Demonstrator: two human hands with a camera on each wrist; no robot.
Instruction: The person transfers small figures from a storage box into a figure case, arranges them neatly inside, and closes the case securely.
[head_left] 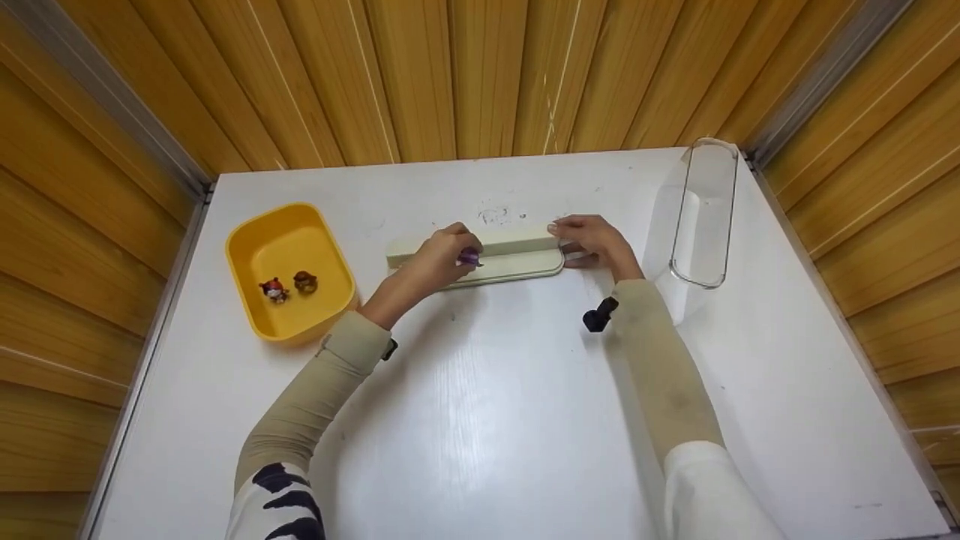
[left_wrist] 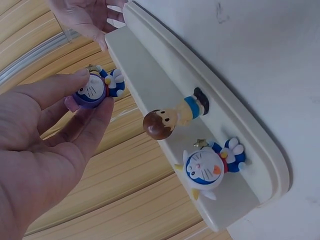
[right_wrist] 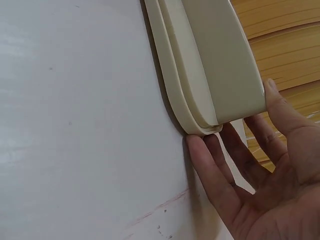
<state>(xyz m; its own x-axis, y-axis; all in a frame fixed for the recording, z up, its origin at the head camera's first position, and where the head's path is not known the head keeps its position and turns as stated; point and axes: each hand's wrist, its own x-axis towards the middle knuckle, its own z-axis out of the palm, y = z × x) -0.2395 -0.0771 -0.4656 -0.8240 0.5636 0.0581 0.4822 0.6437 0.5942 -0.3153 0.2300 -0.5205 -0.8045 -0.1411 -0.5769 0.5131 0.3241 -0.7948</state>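
Observation:
My left hand (head_left: 429,264) pinches a small blue cat figurine with a purple hood (left_wrist: 95,91) between thumb and fingers, close over the cream display stand (head_left: 525,264). Two figurines stand at the left end of this stepped stand: a brown-haired boy in blue shorts (left_wrist: 172,120) and a blue cat in a white hood (left_wrist: 206,167). In the head view my left hand hides both. At the stand's right end, my right hand (head_left: 595,237) holds the corner, its thumb on the raised back step and its fingers (right_wrist: 205,160) against the base's rounded end.
To the left sits a yellow bin (head_left: 292,232) holding a red-and-white figurine (head_left: 274,289) and a brown one (head_left: 305,282). A long clear cover (head_left: 703,217) lies at the right of the white table (head_left: 465,420). Wood-patterned panels (head_left: 480,82) enclose the back and sides.

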